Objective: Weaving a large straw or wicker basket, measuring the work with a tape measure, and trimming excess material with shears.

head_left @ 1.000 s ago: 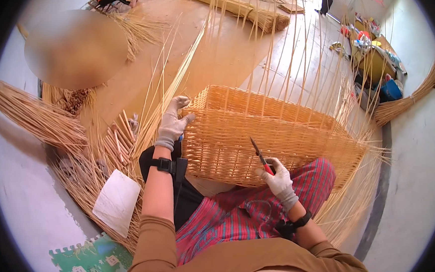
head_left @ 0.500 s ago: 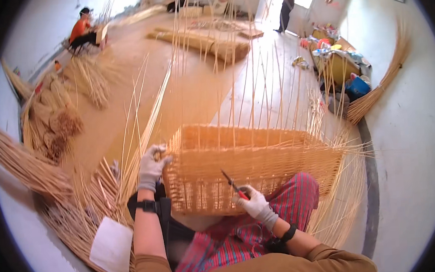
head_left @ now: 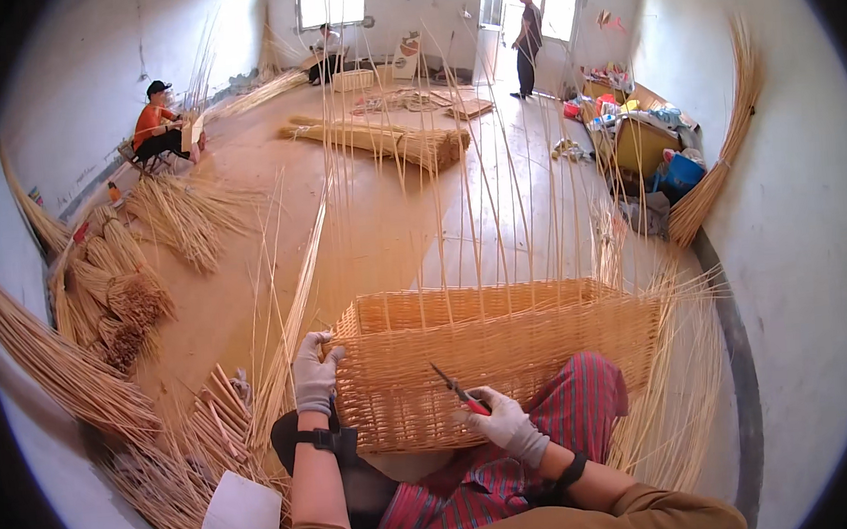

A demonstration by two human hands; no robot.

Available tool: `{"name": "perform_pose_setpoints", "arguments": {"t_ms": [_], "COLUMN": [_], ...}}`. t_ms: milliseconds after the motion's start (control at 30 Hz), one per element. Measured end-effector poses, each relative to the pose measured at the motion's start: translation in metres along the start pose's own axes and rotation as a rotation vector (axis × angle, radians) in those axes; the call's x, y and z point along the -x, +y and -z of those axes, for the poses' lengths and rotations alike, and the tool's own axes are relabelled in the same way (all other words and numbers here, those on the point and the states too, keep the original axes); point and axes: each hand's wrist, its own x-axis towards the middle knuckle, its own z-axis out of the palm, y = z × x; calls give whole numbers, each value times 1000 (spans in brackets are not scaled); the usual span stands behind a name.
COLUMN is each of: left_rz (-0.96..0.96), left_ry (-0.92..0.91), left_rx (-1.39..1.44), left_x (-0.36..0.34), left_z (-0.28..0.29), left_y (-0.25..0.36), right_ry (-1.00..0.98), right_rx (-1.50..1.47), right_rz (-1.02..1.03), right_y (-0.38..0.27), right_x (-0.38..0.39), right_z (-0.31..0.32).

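Observation:
A half-woven rectangular wicker basket (head_left: 507, 356) rests against my lap, with long thin upright stakes (head_left: 439, 196) rising from its rim. My left hand (head_left: 314, 373), in a grey glove with a black wrist strap, grips the basket's near left corner. My right hand (head_left: 501, 420), also gloved, holds red-handled cutters (head_left: 456, 391) against the basket's front wall, blades pointing up and left. My legs in red striped cloth (head_left: 514, 482) lie under the basket.
Bundles of willow rods (head_left: 106, 303) lie to my left and a long pile (head_left: 387, 141) farther out on the floor. A white sheet (head_left: 240, 518) lies near my left elbow. Three other people are at the room's far end. Clutter and bins (head_left: 639, 145) line the right wall.
My view has tilted up from the basket to take in the whole room. Both hands stay on the basket, the left at its corner, the right with the cutters at the front.

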Motion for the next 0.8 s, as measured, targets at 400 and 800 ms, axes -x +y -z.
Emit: {"name": "perform_pose_setpoints", "arguments": {"t_ms": [400, 800], "left_rz": [-22, 194], "left_ry": [133, -92], "left_rx": [-116, -38], "left_x": [10, -8], "left_z": [5, 25], "left_y": [-10, -15], "right_ry": [582, 678], "right_rx": [-674, -982], "right_rz": [-101, -214], "right_y": [82, 89], "right_x": [28, 13], "right_z": [158, 182]}}
